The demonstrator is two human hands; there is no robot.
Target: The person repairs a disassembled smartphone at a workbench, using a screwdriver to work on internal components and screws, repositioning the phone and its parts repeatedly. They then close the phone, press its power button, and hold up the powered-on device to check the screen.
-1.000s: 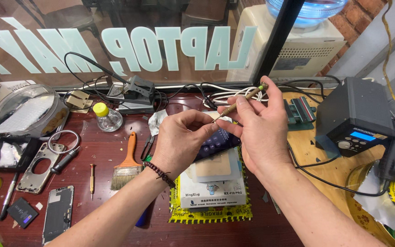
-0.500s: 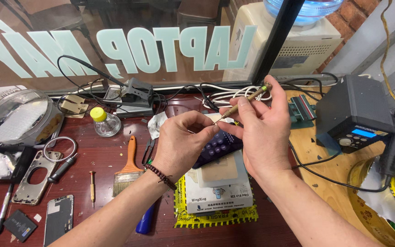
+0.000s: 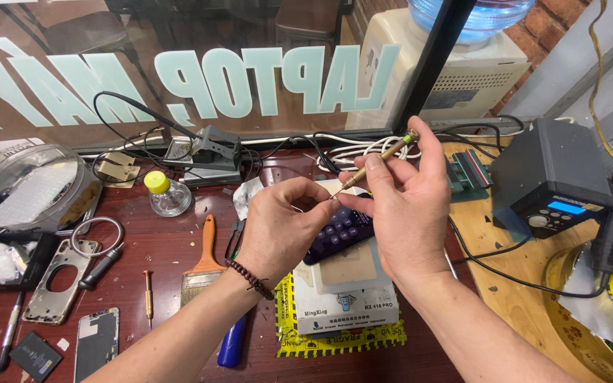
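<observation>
1. Pinching a slim brass-handled screwdriver in the right hand, grip closed around the lower shaft, handle cap sticking up and away to the right.
2. Running the long axis diagonally, tip pointing down-left, straight at the left hand.
3. Closing the left grip's fingertips together right at the tip, maybe on a tiny bit or screw, too small to tell.
4. Hovering both above a dark phone lying on a white pad over the desk, left hand sitting nearer the tip.

Brush lies left of the phone; soldering station stands right
</observation>
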